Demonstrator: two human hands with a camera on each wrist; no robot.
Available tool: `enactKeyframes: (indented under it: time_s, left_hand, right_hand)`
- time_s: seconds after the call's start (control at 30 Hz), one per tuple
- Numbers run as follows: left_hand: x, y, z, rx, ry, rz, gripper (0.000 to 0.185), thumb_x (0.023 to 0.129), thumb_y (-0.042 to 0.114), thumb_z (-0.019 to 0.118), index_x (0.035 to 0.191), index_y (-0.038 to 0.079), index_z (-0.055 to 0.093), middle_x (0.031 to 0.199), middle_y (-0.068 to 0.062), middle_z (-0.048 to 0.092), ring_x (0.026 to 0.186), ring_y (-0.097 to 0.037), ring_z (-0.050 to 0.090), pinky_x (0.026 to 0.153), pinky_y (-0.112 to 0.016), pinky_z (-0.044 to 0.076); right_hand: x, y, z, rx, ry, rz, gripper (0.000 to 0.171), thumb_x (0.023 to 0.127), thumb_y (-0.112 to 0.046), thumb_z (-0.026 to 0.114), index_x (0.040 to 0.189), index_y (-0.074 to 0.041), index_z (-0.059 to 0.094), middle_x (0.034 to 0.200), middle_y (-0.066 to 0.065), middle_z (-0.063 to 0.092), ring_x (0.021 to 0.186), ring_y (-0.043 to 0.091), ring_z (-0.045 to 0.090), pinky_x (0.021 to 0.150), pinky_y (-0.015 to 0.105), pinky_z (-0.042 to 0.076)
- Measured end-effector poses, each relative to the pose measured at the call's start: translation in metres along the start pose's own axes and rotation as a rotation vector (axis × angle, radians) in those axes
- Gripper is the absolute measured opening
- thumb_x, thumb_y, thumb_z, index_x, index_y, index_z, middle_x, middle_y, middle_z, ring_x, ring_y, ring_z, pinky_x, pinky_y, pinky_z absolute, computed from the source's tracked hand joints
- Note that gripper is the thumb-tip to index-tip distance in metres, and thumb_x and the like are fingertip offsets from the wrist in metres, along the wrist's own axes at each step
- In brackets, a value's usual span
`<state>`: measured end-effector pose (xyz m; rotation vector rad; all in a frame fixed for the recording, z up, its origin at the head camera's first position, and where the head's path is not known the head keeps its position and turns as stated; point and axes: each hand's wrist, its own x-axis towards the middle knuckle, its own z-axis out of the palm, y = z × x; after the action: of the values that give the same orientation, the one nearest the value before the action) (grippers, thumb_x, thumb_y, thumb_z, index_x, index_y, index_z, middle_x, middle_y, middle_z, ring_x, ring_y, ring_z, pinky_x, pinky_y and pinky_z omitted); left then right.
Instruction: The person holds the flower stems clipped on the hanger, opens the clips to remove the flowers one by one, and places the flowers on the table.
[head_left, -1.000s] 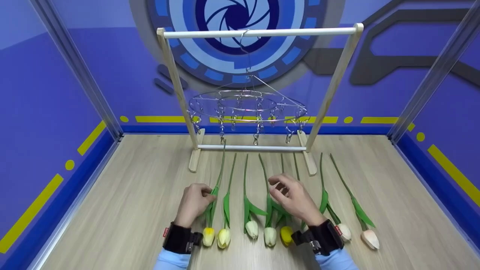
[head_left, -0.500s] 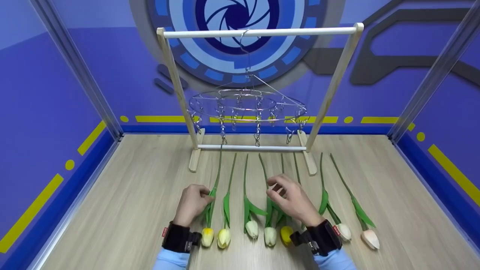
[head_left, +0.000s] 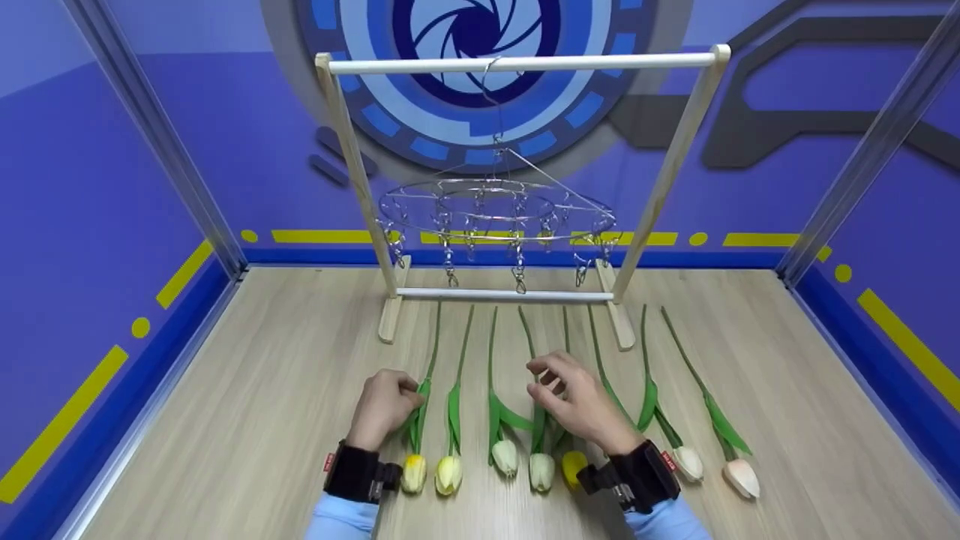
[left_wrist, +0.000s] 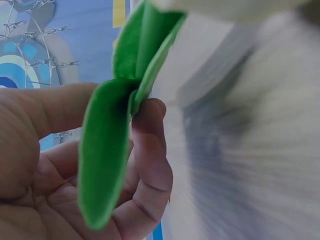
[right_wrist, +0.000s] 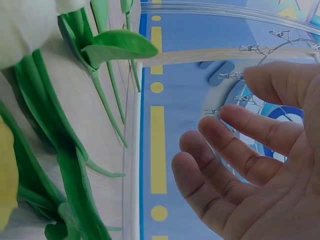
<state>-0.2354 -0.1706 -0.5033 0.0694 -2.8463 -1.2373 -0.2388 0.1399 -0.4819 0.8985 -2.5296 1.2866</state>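
Several artificial tulips lie in a row on the wooden table (head_left: 262, 390), heads toward me. My left hand (head_left: 415, 390) pinches the green leaf of the leftmost tulip (head_left: 413, 473), whose stem (head_left: 435, 330) points at the rack. In the left wrist view the folded leaf (left_wrist: 107, 145) sits between thumb and fingers of the left hand (left_wrist: 125, 100). My right hand (head_left: 538, 379) hovers over the middle tulips (head_left: 540, 471) with loosely curled fingers and holds nothing. The right wrist view shows the right hand (right_wrist: 235, 97) empty, with tulip leaves (right_wrist: 120, 45) beside it.
A wooden rack (head_left: 341, 150) stands at the back of the table. A round wire hanger with several metal clips (head_left: 495, 214) hangs from its top bar (head_left: 600, 61). Pale tulips (head_left: 740, 477) lie at the right. Blue walls enclose the table on three sides.
The leftmost tulip's stem tip has dropped away from the hanging clip and now lies lower, near the rack's bottom bar. My right hand has shifted slightly left.
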Motion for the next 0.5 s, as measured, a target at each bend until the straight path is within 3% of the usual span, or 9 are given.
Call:
enactKeyframes:
  time_s: [0.5]
  left_hand:
    - [0.0014, -0.0038, -0.0003, 0.014, -0.043, -0.080, 0.016, 0.088, 0.003, 0.076, 0.103, -0.004, 0.076, 0.088, -0.009, 0.071, 0.077, -0.020, 0.064, 0.072, -0.039, 0.055]
  right_hand:
    - [-0.0013, -0.0015, 0.0052, -0.015, -0.034, 0.003, 0.025, 0.102, -0.012, 0.065, 0.126, -0.004, 0.066, 0.119, 0.015, 0.063, 0.100, 0.032, 0.063, 0.081, 0.043, 0.055]
